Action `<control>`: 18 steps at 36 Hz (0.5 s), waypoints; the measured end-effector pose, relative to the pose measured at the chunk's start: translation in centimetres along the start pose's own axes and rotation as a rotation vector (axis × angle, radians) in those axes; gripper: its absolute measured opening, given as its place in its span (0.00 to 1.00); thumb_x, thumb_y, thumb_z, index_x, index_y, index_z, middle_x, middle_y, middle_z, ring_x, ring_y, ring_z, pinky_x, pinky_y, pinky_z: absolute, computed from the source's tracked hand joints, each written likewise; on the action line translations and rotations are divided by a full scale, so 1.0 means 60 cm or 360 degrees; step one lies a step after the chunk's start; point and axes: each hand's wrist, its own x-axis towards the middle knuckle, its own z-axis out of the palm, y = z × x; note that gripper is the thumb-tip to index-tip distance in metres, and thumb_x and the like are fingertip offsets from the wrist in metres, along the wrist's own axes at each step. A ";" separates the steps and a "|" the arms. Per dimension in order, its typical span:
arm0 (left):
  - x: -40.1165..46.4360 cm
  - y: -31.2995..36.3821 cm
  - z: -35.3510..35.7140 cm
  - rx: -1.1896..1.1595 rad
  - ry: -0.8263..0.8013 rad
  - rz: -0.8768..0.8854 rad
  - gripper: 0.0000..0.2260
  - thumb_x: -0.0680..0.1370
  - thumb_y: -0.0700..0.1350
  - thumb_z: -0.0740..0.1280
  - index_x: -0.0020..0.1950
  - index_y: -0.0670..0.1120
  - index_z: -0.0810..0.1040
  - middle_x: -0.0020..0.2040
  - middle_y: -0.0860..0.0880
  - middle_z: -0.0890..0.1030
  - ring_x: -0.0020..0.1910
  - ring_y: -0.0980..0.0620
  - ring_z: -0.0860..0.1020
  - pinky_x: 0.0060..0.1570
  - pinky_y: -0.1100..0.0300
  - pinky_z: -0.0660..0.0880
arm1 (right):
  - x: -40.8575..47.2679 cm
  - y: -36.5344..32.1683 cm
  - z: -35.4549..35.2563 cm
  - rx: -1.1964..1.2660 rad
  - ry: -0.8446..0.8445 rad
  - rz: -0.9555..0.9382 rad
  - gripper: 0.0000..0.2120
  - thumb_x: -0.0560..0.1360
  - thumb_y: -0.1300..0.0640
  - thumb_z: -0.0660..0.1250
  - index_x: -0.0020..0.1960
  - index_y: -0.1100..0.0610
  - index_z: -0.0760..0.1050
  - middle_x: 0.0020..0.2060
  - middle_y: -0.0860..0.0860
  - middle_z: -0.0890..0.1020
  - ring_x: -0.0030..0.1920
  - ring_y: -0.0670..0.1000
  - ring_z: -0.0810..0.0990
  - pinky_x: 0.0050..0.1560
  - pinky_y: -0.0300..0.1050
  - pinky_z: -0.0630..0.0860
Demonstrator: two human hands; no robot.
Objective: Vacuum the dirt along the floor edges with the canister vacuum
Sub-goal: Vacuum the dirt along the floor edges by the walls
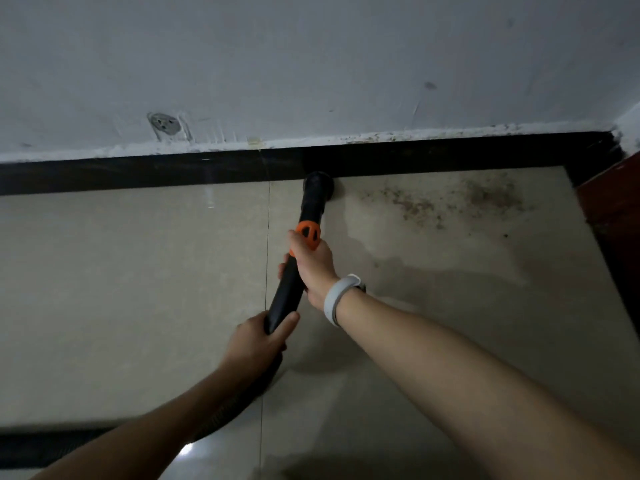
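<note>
Both hands hold the black vacuum wand [294, 271]: the right hand [313, 263] wraps around it just below the orange collar [308, 233], and the left hand [258, 341] curls around its near end, where the ribbed hose [239, 396] begins. The right wrist wears a pale band [337, 299]. The wand slants away from the person to a round black nozzle [318, 185], which sits on the beige tile floor [121, 289] right against the dark baseboard [138, 171] at the far edge. The nozzle's mouth faces down and cannot be seen. To the right of the nozzle, a patch of brown dirt [450, 202] lies scattered over the tile, running toward the far right corner. The hose passes under the left forearm and most of it is hidden there; the canister is out of view. Above the baseboard, the white wall [346, 64] bears a round grey fitting [162, 123] at the left, too blurred to identify. At the right edge a reddish-brown surface [609, 202] is cut off by the frame
</note>
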 end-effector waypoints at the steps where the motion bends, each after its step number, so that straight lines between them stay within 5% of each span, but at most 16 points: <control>1: 0.001 0.004 0.003 -0.0011 -0.0018 0.0006 0.11 0.77 0.58 0.63 0.41 0.52 0.72 0.33 0.53 0.81 0.33 0.57 0.80 0.36 0.61 0.76 | 0.000 -0.002 0.001 -0.0076 0.0053 -0.0047 0.10 0.78 0.55 0.64 0.40 0.58 0.68 0.29 0.52 0.72 0.25 0.51 0.74 0.30 0.43 0.75; 11: 0.022 0.054 0.046 -0.0076 -0.0266 0.0141 0.13 0.77 0.60 0.63 0.40 0.52 0.73 0.32 0.53 0.81 0.33 0.56 0.81 0.39 0.60 0.77 | 0.007 -0.024 -0.055 -0.0169 0.0535 -0.0134 0.12 0.79 0.51 0.64 0.53 0.59 0.68 0.30 0.53 0.75 0.25 0.52 0.75 0.29 0.44 0.75; 18: 0.022 0.086 0.058 -0.0242 -0.0323 0.0158 0.15 0.77 0.61 0.62 0.40 0.50 0.75 0.32 0.53 0.82 0.32 0.56 0.81 0.38 0.63 0.77 | 0.014 -0.057 -0.070 -0.0415 0.0692 -0.0124 0.20 0.79 0.48 0.62 0.62 0.61 0.65 0.41 0.57 0.77 0.35 0.57 0.80 0.45 0.56 0.82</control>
